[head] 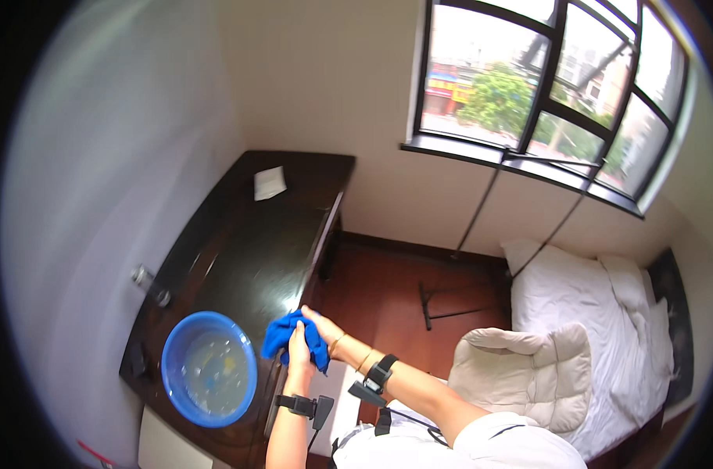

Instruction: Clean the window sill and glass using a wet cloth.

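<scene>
A bunched blue cloth [283, 337] is held between both my hands at the front edge of a dark wooden desk [239, 234]. My left hand [299, 350] presses on it from the near side, fingers pointing away from me. My right hand [323, 328] grips its right side. Part of the cloth hangs below my hands, and its folds hide some of my fingers. To the left of the cloth, a blue plastic basin [252, 375] stands on the desk, holding cloudy water with bubbles on its surface.
A white paper or packet [270, 183] lies at the desk's far end. A clear bottle or glass [151, 285] is near the wall, and a small dark object [137, 359] lies left of the basin. A cushioned beige chair [523, 369] and a bed [617, 346] are at right.
</scene>
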Demonstrator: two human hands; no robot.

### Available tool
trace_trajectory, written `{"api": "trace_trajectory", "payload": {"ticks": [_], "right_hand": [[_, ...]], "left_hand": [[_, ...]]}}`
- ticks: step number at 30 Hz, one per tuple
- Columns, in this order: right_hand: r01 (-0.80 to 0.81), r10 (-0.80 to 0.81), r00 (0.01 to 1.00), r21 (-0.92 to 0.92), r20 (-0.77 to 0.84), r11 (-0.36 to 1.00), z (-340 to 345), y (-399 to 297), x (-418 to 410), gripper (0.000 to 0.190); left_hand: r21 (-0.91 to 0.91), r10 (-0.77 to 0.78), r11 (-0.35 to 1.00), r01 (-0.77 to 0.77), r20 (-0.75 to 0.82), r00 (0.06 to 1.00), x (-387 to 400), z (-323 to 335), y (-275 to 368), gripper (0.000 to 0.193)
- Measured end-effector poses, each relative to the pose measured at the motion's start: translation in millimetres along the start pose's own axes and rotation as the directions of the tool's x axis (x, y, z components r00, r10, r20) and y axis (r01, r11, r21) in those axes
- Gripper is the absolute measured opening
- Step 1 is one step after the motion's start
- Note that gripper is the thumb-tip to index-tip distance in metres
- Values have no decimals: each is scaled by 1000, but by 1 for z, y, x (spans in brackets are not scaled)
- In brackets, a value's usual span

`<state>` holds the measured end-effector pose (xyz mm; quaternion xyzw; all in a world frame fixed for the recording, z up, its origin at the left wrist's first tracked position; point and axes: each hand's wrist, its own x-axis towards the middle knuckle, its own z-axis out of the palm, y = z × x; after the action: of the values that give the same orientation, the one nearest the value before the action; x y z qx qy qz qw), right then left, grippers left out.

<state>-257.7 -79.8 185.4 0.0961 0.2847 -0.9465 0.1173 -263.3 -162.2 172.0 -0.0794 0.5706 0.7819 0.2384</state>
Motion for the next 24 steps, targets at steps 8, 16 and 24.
{"api": "trace_trajectory", "payload": {"ticks": [8, 16, 24], "right_hand": [[238, -666, 642, -727, -379, 644, -117, -86, -65, 36], [216, -711, 610, -789, -351, 575, -186, -167, -153, 36], [429, -570, 524, -382, -633, 819, -220, -201, -202, 33]], "left_hand": [[626, 153, 687, -368, 371, 916, 12, 128, -48, 28], [424, -216, 904, -59, 571, 792, 28, 238, -75, 35], [435, -415, 889, 143, 632, 654, 28, 307, -109, 52]]}}
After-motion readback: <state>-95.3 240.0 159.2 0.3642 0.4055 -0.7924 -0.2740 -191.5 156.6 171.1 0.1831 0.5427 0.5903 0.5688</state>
